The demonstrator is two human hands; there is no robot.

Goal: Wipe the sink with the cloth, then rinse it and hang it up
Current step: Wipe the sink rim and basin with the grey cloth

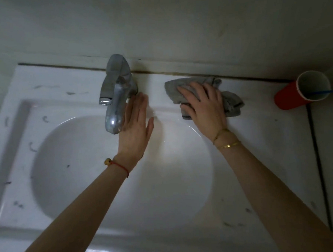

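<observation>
Behind the sink (17, 122) bowl, cloth (231, 101) under my right hand (203, 106).
Right fingers press it flat; left hand (135, 123) released, beside the tap (115, 93).

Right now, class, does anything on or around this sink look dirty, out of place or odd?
Yes. Dark scuff marks dot the white ceramic sink, mostly along its left rim, with a few at the front right. A dark, grimy seam runs where the sink meets the wall. The red cup holding a blue-handled item looks tilted, though the wide lens may exaggerate that.
</observation>
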